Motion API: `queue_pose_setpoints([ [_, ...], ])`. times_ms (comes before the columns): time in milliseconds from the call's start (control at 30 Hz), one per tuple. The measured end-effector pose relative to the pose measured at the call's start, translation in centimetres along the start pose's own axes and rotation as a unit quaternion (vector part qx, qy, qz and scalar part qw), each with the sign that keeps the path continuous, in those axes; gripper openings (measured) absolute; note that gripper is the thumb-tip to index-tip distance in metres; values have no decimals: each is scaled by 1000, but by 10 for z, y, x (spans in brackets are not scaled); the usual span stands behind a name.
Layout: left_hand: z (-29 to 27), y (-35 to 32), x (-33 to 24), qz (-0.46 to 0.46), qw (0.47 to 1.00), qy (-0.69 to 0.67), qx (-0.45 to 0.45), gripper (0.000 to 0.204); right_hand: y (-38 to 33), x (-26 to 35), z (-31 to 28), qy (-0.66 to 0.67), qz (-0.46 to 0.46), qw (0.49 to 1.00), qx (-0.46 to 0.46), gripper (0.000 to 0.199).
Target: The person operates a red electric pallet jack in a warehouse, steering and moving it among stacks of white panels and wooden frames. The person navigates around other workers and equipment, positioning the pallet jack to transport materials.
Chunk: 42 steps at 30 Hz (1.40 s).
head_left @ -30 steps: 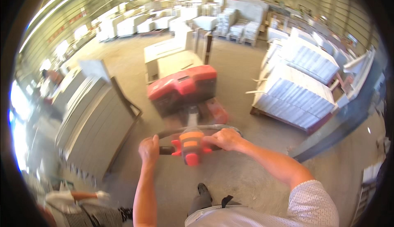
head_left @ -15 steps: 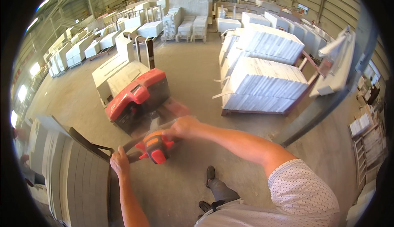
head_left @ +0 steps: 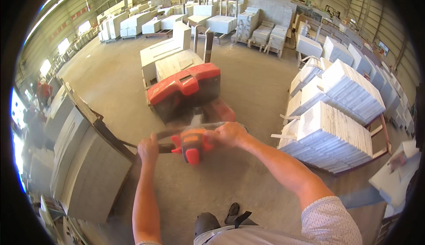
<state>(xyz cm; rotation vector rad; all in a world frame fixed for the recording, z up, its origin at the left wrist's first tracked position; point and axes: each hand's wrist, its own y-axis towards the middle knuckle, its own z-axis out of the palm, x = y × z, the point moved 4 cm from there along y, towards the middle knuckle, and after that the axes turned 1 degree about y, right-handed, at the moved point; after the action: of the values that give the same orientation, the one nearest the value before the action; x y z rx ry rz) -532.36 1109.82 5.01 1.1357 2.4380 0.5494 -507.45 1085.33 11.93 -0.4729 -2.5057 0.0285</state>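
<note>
My left hand (head_left: 148, 149) is wrapped round the left end of a red and black control handle (head_left: 192, 145). On its right end my right hand (head_left: 229, 134) is closed, thumb toward the middle. The handle belongs to a red electric pallet truck (head_left: 185, 84), whose body stands just beyond it. Behind the truck's body sits a load of pale stone slabs (head_left: 164, 53) with a brown metal upright at its right side. My fingers partly hide the grips.
Stacked white stone tiles (head_left: 334, 132) stand on a pallet to the right. Close on my left, large grey slabs (head_left: 90, 165) lean in a rack. More stone blocks (head_left: 221, 23) line the back. Bare concrete floor (head_left: 256, 85) runs between the stacks.
My view has swung left, so the truck and handle sit further right in the picture. The handle looks straighter to the truck. Both hands keep their grip.
</note>
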Motion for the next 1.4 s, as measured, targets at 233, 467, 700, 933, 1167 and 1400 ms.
queue_pose_setpoints([
  [233,50,112,-1,-151,985,-74,44,45,112,-51,-38,14,-3,1000,-12,82],
  [467,145,193,17,97,983,149,-47,8,221,-110,-60,-13,18,1000,-3,86],
  [700,229,269,20,-131,988,-78,9,59,305,-177,-91,-44,-25,997,-56,89],
  [933,297,346,20,-186,977,-99,39,56,389,-226,-124,-65,-24,996,-60,87],
  [1167,369,399,18,-41,995,85,-22,37,472,-287,-141,-41,-50,997,-38,87],
  [1400,409,500,11,-224,970,-90,3,54,590,-333,-166,-56,-68,996,-11,83],
])
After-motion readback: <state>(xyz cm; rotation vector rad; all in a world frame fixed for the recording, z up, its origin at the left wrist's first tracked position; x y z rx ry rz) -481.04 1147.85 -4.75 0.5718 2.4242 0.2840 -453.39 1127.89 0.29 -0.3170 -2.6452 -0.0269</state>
